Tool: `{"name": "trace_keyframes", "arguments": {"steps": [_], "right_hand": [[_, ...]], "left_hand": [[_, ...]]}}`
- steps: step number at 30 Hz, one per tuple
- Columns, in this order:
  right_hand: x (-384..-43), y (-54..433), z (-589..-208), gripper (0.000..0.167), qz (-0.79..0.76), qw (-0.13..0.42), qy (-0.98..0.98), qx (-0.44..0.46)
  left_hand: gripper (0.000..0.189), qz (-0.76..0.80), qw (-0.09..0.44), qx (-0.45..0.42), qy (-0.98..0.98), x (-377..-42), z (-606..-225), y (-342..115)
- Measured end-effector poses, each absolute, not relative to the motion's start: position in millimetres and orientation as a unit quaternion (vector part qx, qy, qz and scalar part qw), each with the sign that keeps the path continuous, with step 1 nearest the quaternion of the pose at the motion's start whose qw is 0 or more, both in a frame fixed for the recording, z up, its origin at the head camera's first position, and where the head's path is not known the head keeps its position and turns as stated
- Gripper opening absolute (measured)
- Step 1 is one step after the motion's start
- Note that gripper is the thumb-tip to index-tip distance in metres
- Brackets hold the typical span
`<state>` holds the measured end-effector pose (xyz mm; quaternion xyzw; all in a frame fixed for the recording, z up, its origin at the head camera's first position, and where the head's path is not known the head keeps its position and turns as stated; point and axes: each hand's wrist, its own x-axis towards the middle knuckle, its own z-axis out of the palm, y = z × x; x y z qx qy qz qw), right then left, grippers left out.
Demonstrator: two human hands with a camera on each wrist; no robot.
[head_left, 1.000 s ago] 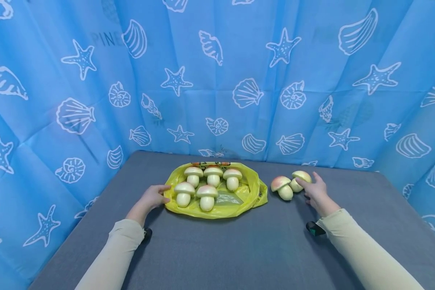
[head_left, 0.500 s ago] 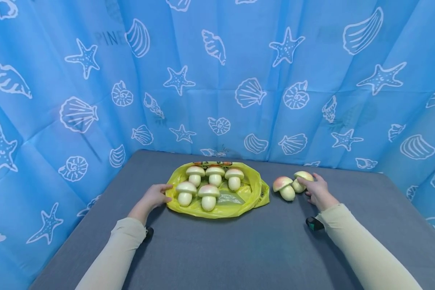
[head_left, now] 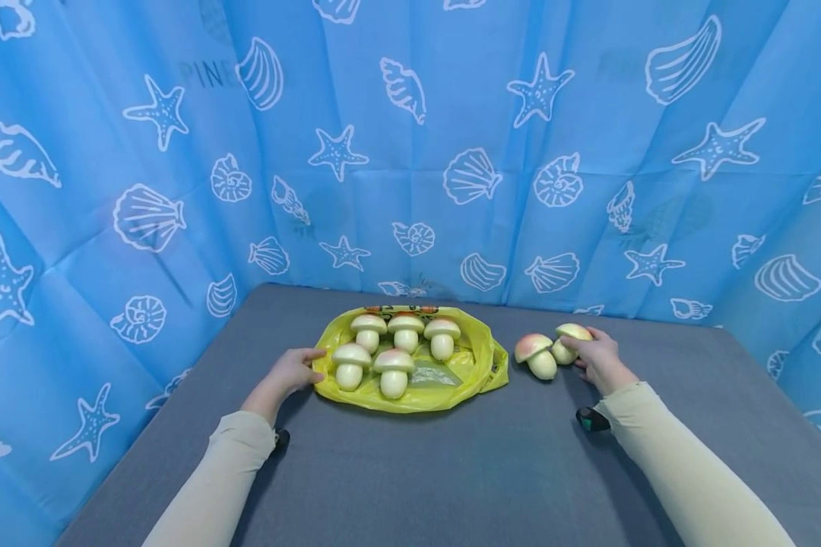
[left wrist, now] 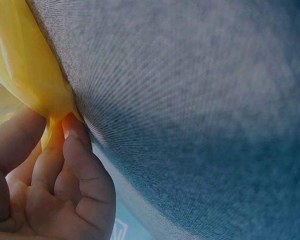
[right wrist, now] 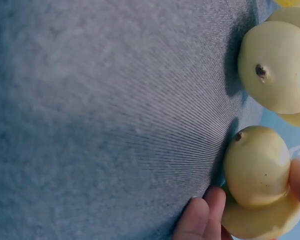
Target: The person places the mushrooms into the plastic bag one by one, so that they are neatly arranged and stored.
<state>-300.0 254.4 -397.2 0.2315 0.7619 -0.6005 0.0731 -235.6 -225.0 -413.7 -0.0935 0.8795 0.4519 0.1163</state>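
My left hand [head_left: 290, 374] pinches the left edge of a yellow plastic bag [head_left: 475, 349], its thin film bunched between thumb and fingers in the left wrist view. Several mushrooms, apparently toy ones, with pale stems and pinkish-cream caps, such as the front one [head_left: 393, 372], stand inside the open bag. To the bag's right, my right hand [head_left: 598, 361] holds another mushroom [right wrist: 257, 165] by its cap, with the thumb on one side and fingers on the other. One more mushroom [head_left: 540, 363] lies tilted on the table just left of the held one, close against it.
A grey cloth covers the table [head_left: 424, 479]. Behind it and along both sides hangs a blue curtain [head_left: 397, 205] with white shells and starfish. Dark wrist devices, such as the right one [head_left: 591, 419], sit under the sleeves.
The head view has shifted slightly. The right hand's raised finger has come down closer to the mushroom cap. The left hand stays at the bag's edge, and the mushrooms stay in place.
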Motion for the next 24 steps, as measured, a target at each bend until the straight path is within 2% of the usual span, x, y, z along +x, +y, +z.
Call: {"name": "trace_keyframes", "arguments": {"steps": [7,24], "right_hand": [[-293,258,-397,0.081,-0.641,0.061,0.724,0.248],[-266,265,-386,0.084,-0.658,0.087,0.714,0.223]], "left_hand": [[0.052,0.450,0.118,-0.096,0.880,-235,-413,-224],[0.051,0.449,0.114,-0.096,0.881,-235,-414,-224]]}}
